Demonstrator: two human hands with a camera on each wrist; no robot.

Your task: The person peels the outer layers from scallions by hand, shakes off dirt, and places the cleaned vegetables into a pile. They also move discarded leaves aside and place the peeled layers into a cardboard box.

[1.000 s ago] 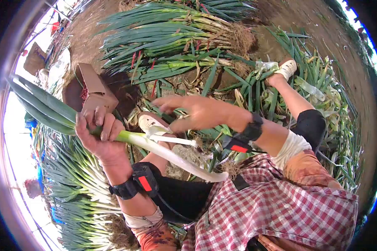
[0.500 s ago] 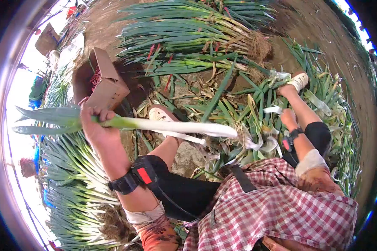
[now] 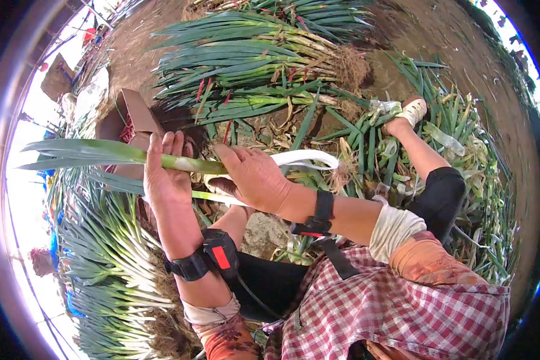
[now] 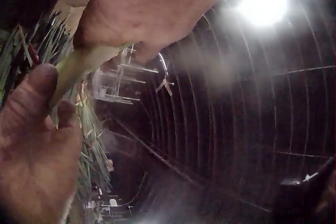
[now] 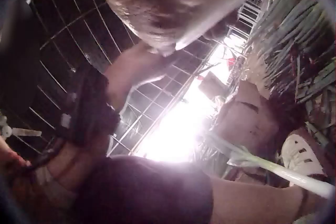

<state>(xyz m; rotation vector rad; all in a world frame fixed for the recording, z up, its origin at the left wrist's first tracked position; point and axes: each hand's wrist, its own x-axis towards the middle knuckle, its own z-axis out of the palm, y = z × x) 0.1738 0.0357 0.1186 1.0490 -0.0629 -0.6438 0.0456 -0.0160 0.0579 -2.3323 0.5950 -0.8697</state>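
Note:
In the head view my left hand holds a long leek at its green part, the leaves pointing left. My right hand grips the same leek further along. Beyond it the white shank bends down to a tuft of roots. The left wrist view has the leek between thumb and fingers of the left hand, with the right hand around it above. A second leek lies lower, partly hidden behind the right hand; the right wrist view shows this lower leek by a shoe.
Bundles of leeks lie on the ground ahead, and another pile is at the left. A cardboard box stands behind the left hand. Stripped leaves are heaped at the right, around the outstretched foot.
My right hand went out to the right with a pale peeling, then came back and took hold of the leek. The left hand kept the leek, its palm now turned upward.

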